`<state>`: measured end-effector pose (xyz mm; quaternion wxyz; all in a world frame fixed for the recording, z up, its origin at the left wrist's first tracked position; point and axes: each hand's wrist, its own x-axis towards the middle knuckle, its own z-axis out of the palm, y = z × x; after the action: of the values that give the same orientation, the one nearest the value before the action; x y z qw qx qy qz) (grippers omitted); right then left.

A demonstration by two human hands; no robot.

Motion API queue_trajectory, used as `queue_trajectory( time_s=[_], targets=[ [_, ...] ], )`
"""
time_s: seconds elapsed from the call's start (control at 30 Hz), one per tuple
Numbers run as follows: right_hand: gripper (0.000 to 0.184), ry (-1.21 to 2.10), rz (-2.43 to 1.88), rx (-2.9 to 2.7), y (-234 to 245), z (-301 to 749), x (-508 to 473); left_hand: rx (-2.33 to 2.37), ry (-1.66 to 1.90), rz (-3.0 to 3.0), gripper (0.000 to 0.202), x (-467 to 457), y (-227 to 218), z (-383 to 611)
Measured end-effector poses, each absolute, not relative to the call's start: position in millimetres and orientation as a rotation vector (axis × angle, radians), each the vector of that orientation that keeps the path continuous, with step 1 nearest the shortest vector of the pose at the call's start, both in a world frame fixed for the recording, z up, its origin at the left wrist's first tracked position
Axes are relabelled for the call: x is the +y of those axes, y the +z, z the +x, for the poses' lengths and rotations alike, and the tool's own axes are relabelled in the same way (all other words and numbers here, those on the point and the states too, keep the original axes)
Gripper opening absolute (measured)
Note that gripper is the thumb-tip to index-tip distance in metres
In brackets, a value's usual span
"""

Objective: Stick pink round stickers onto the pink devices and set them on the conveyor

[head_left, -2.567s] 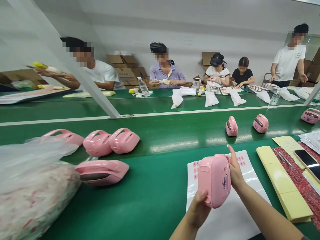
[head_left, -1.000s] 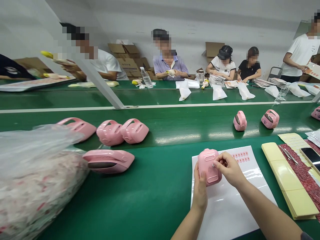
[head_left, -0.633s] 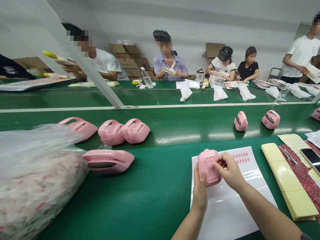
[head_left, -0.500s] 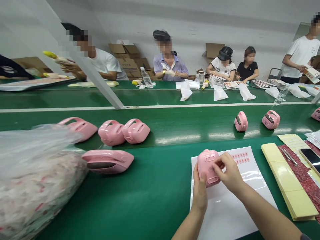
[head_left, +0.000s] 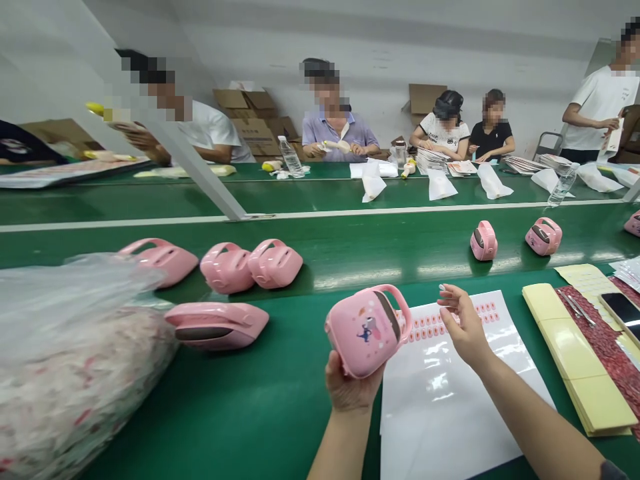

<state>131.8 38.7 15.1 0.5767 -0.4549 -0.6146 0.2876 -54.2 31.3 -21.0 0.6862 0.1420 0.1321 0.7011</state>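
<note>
My left hand (head_left: 353, 390) grips a pink plastic device with a carry handle (head_left: 364, 330) from below. Its printed front, with a small cartoon picture and a dark strip, faces up toward me, and the handle points right. Over the white sticker sheet (head_left: 440, 407) hovers my right hand (head_left: 464, 327), empty, its fingers spread and apart from the device. Rows of small pink-red stickers (head_left: 427, 331) run along the sheet's top, partly covered by the device and my hand.
Several more pink devices (head_left: 275, 263) rest on the green belt and table. At left lies a bulging clear plastic bag (head_left: 80, 387). To the right are folded yellow paper (head_left: 575, 360), tweezers (head_left: 576, 305) and a phone (head_left: 623, 313). People (head_left: 340, 133) work across the belt.
My left hand has moved left and turned the device from its underside to its printed front. My right hand has come off the device and opened.
</note>
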Motion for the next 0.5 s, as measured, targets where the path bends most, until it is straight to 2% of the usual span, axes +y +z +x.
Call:
queue_trajectory(
  time_s=[0.1,0.3,0.5],
  targets=[
    [0.036,0.604,-1.094,-1.602,-1,126,60,0.228,1.608,0.362,0.065,35,-27,-72],
    [0.053,0.467,-1.168,-2.184,-24,89,105,0.114,1.625,0.310,0.062,45,-29,-76],
    [0.065,0.407,-1.188,-2.235,-45,79,111,0.058,1.593,0.229,0.068,48,-32,-74]
  ],
)
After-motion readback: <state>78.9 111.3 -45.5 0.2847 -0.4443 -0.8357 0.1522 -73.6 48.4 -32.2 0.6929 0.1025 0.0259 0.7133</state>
